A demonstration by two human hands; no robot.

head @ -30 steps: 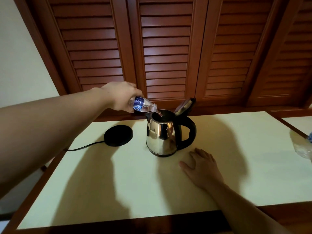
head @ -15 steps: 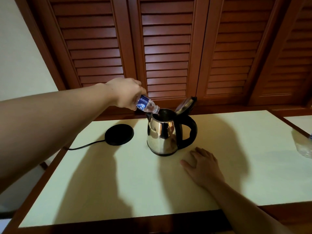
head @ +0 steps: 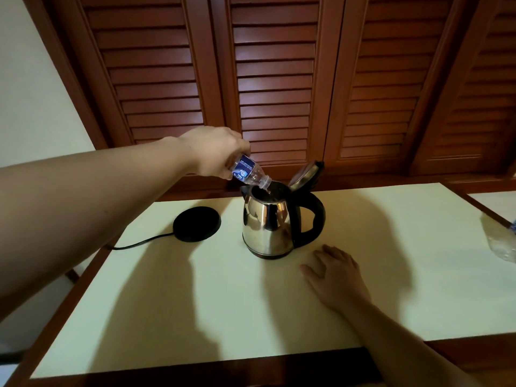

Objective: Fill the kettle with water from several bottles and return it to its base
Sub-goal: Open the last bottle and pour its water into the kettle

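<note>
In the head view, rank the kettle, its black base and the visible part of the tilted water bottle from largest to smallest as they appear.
1. kettle, clearly largest.
2. black base.
3. bottle, smallest; the left hand hides most of it, so its full size is unsure.

Base lies left of kettle on table.

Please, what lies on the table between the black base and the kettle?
Nothing: in the head view, only bare table shows between the base and the kettle, which stand apart.
</note>
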